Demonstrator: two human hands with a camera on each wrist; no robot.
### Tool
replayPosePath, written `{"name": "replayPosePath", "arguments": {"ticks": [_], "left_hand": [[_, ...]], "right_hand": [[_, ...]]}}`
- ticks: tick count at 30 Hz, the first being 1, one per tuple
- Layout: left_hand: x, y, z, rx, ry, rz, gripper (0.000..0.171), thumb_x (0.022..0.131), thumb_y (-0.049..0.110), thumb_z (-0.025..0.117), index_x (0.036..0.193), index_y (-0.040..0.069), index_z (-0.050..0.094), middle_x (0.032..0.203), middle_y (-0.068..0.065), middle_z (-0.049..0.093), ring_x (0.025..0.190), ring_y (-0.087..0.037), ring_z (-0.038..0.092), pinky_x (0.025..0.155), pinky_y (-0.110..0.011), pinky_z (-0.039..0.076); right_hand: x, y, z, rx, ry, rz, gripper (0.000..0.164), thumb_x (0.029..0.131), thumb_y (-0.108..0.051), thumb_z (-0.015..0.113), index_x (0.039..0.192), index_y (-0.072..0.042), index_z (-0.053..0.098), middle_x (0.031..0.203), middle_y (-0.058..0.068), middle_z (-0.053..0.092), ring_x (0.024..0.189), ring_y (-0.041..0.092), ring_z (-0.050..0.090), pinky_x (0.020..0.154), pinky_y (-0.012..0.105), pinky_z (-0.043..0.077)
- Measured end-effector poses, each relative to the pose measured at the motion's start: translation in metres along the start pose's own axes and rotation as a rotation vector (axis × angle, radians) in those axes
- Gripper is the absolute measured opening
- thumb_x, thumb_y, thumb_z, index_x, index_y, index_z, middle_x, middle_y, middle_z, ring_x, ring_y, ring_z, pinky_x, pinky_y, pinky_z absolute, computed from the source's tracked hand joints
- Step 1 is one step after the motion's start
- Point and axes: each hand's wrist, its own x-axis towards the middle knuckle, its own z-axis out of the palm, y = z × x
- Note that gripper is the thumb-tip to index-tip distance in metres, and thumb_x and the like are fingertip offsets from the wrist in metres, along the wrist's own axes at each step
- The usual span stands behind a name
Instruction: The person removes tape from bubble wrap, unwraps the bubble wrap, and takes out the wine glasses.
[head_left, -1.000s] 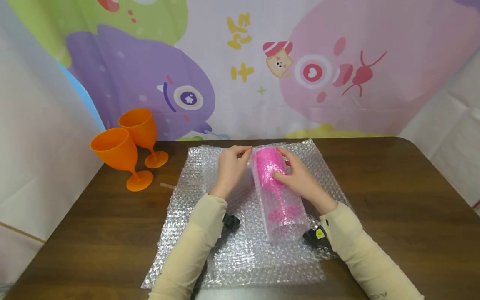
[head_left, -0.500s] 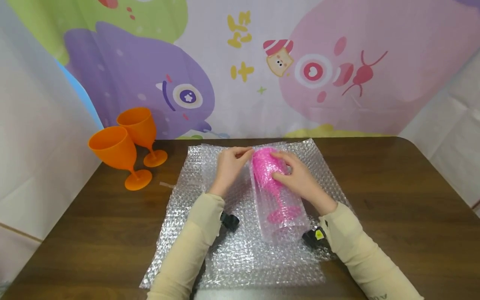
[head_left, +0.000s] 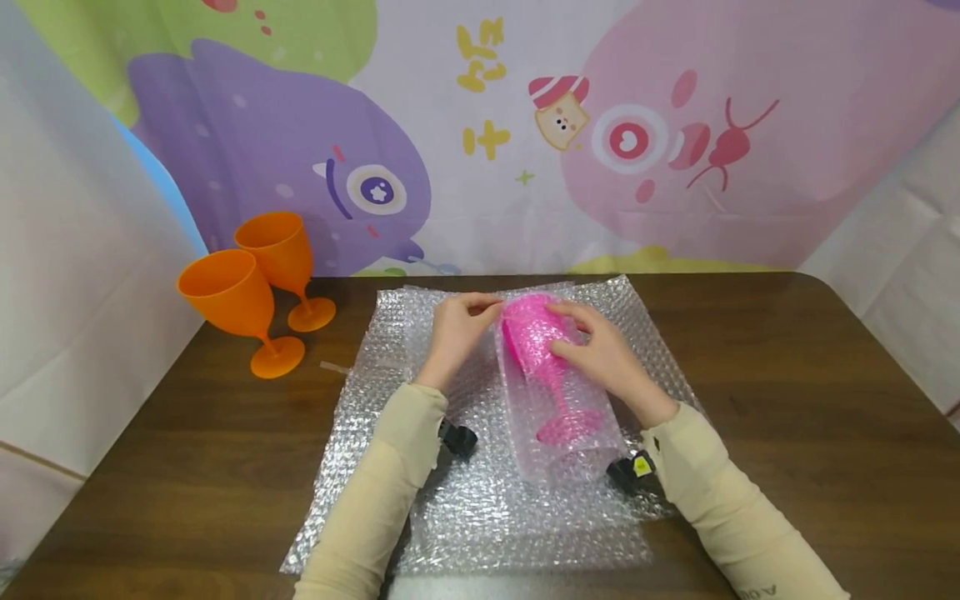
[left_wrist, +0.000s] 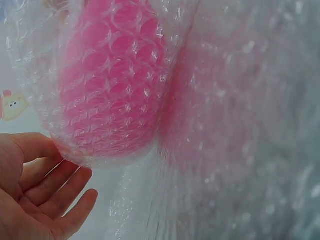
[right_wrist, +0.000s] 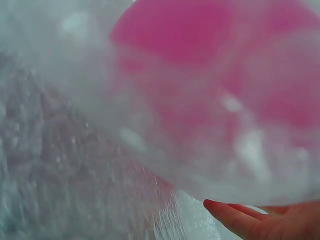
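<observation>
A pink goblet (head_left: pixel 551 379) lies inside a bubble wrap sleeve (head_left: pixel 517 442), its bowl toward the back and its round foot toward the front in the head view. With thumb and index finger, my left hand (head_left: pixel 459 333) pinches the sleeve's edge beside the bowl's rim. The left wrist view shows this pinch at the lower corner of the bubble wrap, the other fingers of the left hand (left_wrist: pixel 40 195) spread below. My right hand (head_left: pixel 603 354) grips the wrapped bowl from its right side. Only some fingers of the right hand (right_wrist: pixel 265 220) show in the right wrist view.
Larger bubble wrap sheets (head_left: pixel 480 533) lie flat beneath the sleeve on the dark wooden table (head_left: pixel 810 417). Two orange goblets (head_left: pixel 228 287) stand upright at the back left. A printed cartoon curtain (head_left: pixel 480 217) hangs behind the table.
The sleeve's left side has shifted slightly left, and the goblet's bowl has tilted left with it. My right index finger has slid from the rim's far edge nearer the bowl. The left hand barely moved.
</observation>
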Motion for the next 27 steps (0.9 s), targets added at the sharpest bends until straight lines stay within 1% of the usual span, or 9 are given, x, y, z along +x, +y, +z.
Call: {"name": "replayPosePath", "arguments": {"ticks": [3, 10, 15, 19, 22, 24, 27], "left_hand": [[0.001, -0.001, 0.000, 0.003, 0.013, -0.014, 0.017, 0.082, 0.017, 0.066, 0.093, 0.005, 0.072, 0.088, -0.010, 0.070, 0.078, -0.019, 0.064, 0.069, -0.027, 0.051], [0.003, -0.003, -0.002, 0.026, 0.045, -0.032, 0.016, 0.080, 0.015, 0.066, 0.091, 0.005, 0.072, 0.086, -0.010, 0.070, 0.076, -0.019, 0.063, 0.068, -0.026, 0.050], [0.004, -0.006, -0.007, 0.007, 0.047, -0.080, 0.017, 0.080, 0.015, 0.065, 0.091, 0.003, 0.071, 0.087, -0.011, 0.069, 0.078, -0.021, 0.062, 0.070, -0.029, 0.049], [0.006, -0.009, -0.011, -0.005, 0.029, -0.128, 0.018, 0.080, 0.015, 0.064, 0.092, 0.003, 0.070, 0.089, -0.012, 0.068, 0.082, -0.022, 0.062, 0.073, -0.030, 0.049], [0.007, -0.012, -0.014, -0.005, 0.022, -0.156, 0.019, 0.079, 0.015, 0.062, 0.090, 0.002, 0.069, 0.086, -0.012, 0.068, 0.078, -0.019, 0.060, 0.068, -0.026, 0.046], [0.006, -0.013, -0.016, -0.013, 0.022, -0.169, 0.018, 0.077, 0.013, 0.060, 0.087, 0.001, 0.069, 0.081, -0.009, 0.066, 0.072, -0.016, 0.056, 0.062, -0.023, 0.043], [0.006, -0.014, -0.018, -0.051, 0.014, -0.190, 0.016, 0.076, 0.011, 0.057, 0.083, 0.000, 0.067, 0.072, -0.005, 0.062, 0.064, -0.011, 0.052, 0.058, -0.019, 0.042]], "right_hand": [[0.000, 0.000, 0.000, 0.013, -0.001, 0.015, 0.054, 0.080, -0.021, 0.064, 0.131, -0.015, 0.048, 0.140, 0.010, 0.039, 0.122, 0.038, 0.040, 0.094, 0.053, 0.039], [0.000, 0.001, -0.001, 0.044, -0.006, 0.051, 0.053, 0.080, -0.020, 0.063, 0.131, -0.015, 0.048, 0.141, 0.012, 0.037, 0.121, 0.040, 0.038, 0.090, 0.054, 0.041], [0.000, 0.003, -0.001, 0.081, 0.000, 0.076, 0.052, 0.080, -0.018, 0.063, 0.130, -0.016, 0.049, 0.141, 0.010, 0.037, 0.120, 0.038, 0.039, 0.084, 0.049, 0.046], [0.000, 0.004, -0.002, 0.089, 0.002, 0.081, 0.051, 0.080, -0.017, 0.061, 0.129, -0.016, 0.049, 0.141, 0.009, 0.037, 0.118, 0.037, 0.041, 0.080, 0.045, 0.048], [0.000, 0.005, -0.002, 0.082, 0.009, 0.081, 0.049, 0.080, -0.017, 0.060, 0.128, -0.016, 0.049, 0.141, 0.009, 0.037, 0.120, 0.038, 0.041, 0.081, 0.046, 0.047], [0.000, 0.005, -0.003, 0.083, 0.017, 0.080, 0.049, 0.080, -0.017, 0.059, 0.128, -0.015, 0.049, 0.140, 0.009, 0.038, 0.120, 0.038, 0.042, 0.082, 0.046, 0.047], [0.001, 0.006, -0.003, 0.088, 0.028, 0.071, 0.047, 0.081, -0.016, 0.058, 0.127, -0.013, 0.049, 0.139, 0.011, 0.040, 0.120, 0.037, 0.043, 0.084, 0.045, 0.046]]}}
